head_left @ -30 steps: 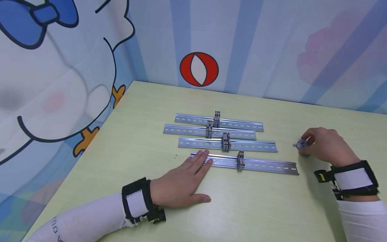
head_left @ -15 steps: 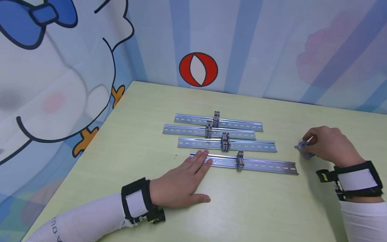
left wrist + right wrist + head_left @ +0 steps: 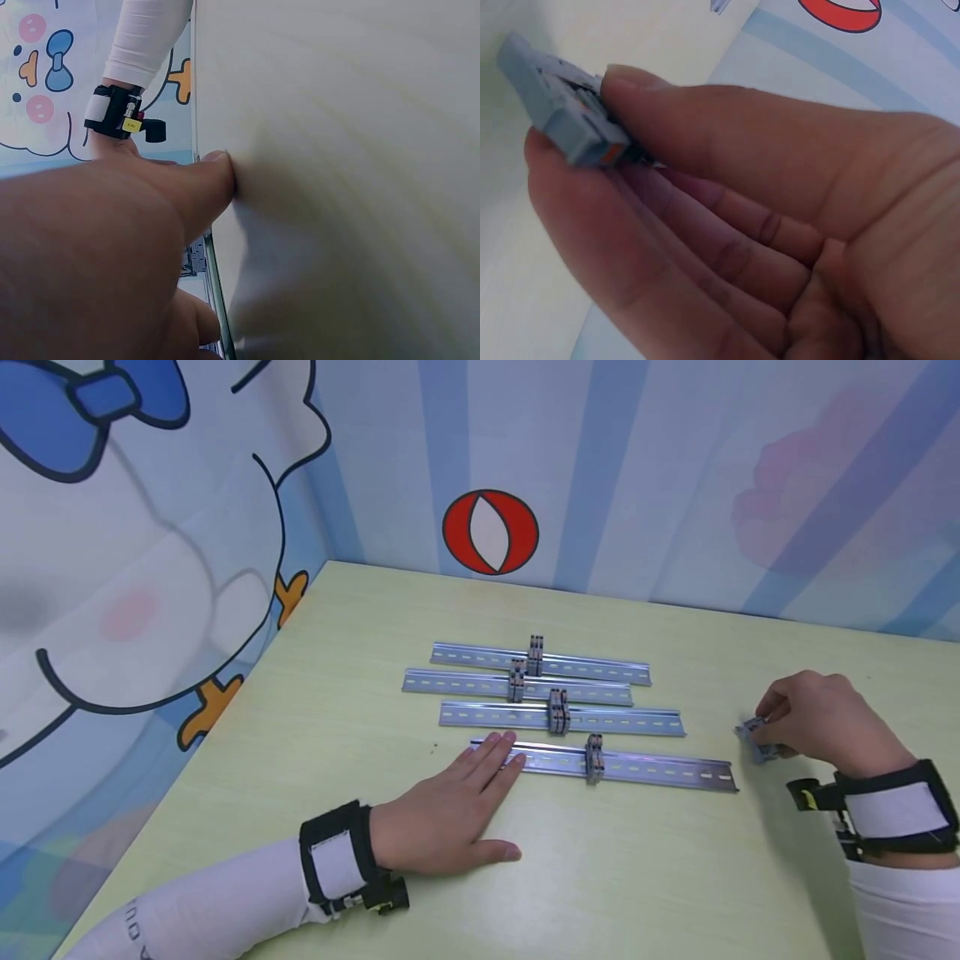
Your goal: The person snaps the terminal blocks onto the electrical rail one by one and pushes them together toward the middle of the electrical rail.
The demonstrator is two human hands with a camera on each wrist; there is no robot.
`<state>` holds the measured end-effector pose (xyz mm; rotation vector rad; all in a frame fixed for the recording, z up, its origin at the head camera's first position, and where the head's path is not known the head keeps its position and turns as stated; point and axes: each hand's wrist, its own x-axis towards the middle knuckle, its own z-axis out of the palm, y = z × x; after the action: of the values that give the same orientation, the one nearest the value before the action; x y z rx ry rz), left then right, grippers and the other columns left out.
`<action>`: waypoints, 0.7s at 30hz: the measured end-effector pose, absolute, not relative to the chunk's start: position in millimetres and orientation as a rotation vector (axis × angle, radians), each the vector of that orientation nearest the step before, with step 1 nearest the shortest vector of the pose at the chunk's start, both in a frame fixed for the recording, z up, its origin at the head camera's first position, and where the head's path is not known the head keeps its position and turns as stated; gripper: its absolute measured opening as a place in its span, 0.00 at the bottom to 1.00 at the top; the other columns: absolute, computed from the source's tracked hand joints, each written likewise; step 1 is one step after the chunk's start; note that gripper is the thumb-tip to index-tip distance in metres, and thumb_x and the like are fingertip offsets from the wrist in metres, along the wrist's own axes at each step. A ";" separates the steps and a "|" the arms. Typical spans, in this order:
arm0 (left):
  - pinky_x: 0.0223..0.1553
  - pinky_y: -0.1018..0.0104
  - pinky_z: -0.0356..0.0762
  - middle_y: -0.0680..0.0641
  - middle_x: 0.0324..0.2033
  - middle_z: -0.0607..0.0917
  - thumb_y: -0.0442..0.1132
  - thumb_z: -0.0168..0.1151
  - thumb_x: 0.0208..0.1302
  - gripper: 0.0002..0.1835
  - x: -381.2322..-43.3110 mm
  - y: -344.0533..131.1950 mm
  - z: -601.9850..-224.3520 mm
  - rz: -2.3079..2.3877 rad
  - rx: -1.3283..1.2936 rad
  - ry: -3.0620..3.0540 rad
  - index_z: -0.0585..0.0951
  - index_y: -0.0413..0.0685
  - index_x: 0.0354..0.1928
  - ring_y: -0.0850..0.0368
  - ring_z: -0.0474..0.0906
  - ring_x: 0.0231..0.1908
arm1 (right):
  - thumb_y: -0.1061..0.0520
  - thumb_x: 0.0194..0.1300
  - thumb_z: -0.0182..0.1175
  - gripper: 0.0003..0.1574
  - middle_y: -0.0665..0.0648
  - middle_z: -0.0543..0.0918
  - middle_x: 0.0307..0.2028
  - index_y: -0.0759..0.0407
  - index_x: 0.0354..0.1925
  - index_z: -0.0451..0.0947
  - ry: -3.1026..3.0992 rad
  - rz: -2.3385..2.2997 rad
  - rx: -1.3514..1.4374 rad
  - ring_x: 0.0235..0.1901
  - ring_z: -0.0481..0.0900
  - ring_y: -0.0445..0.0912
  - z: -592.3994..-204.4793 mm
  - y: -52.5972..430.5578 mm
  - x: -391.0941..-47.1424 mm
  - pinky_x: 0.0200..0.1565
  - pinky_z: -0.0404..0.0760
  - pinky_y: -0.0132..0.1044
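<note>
My left hand (image 3: pixel 450 818) lies flat with straight fingers, its fingertips over the left end of the nearest metal DIN rail (image 3: pixel 667 772). In the left wrist view its thumb (image 3: pixel 214 180) rests on the table. Off the rail's right end, my right hand (image 3: pixel 832 727) pinches a grey terminal block (image 3: pixel 760 745) between thumb and fingers, low over the table. The right wrist view shows the terminal block (image 3: pixel 562 112) tilted, an orange spot on its near end; part of it is hidden by the thumb. Clipped upright near the middle of the nearest rail are grey terminal blocks (image 3: pixel 594 760).
Behind the nearest rail lie more slotted rails, roughly parallel: one close behind (image 3: pixel 622 722), a middle rail (image 3: pixel 450 681) and the farthest rail (image 3: pixel 600 668). Each carries upright terminal blocks near its middle. A printed wall (image 3: pixel 615 485) borders the table (image 3: pixel 360 635) behind and left.
The terminal block has turned and tilted in my right hand's fingers, and that hand has shifted slightly right. My left hand stays in place on the rail.
</note>
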<state>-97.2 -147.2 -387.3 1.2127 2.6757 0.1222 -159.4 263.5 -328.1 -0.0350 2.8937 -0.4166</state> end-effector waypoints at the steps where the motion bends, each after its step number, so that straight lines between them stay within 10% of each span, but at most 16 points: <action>1: 0.77 0.52 0.42 0.40 0.78 0.36 0.70 0.45 0.67 0.51 -97.3 -147.1 -387.3 0.121 1.212 2.676 0.43 0.43 0.78 0.48 0.29 0.77 | 0.60 0.52 0.71 0.20 0.66 0.89 0.29 0.75 0.38 0.81 2.889 -0.424 -0.032 0.19 0.85 0.43 -327.3 262.8 -158.6 0.22 0.83 0.40; 21: 0.77 0.52 0.42 0.39 0.78 0.37 0.69 0.46 0.67 0.51 -96.9 -147.4 -387.1 0.143 1.224 2.680 0.44 0.41 0.78 0.47 0.29 0.77 | 0.60 0.53 0.67 0.17 0.57 0.87 0.24 0.71 0.40 0.82 2.681 -0.320 -0.141 0.19 0.83 0.41 -314.2 235.6 -143.2 0.22 0.80 0.35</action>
<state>-96.9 -147.4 -387.1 1.2237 2.6802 0.1434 -143.2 235.6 -314.2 -0.1412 2.6807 -0.3198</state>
